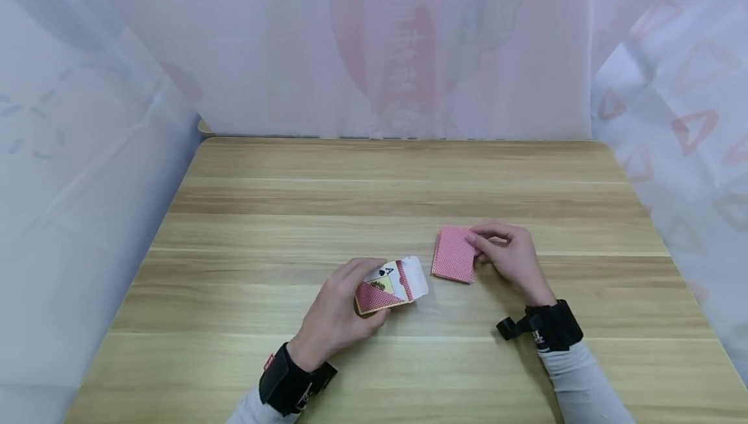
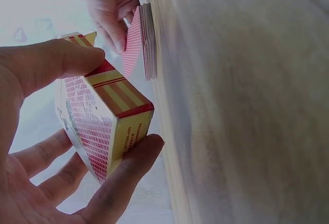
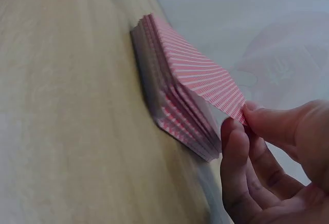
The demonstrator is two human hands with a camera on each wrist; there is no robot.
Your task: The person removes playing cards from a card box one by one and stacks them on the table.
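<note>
— So what's around the hands?

— Little else: a pale wooden table (image 1: 374,197), walled behind and at both sides by thin printed sheeting (image 1: 409,47) with a faded pink figure and red triangles. Black straps (image 1: 549,326) wrap both wrists. Nothing lies between the two hands — bare tabletop only.

— And the grips?

— Near the front middle, the left hand (image 1: 336,313) has thumb and fingers curled round a card box (image 1: 388,287), held just above the wood with its white flap open (the flap points toward the other hand). Just to the right, the right hand (image 1: 511,258) pinches the near edge of a deck of cards (image 1: 454,254) with red patterned backs, tilting the top cards up while the rest lie on the table.

— Any writing?

— An "A" with a spade on the box face; the small side print is too blurred to read.
</note>
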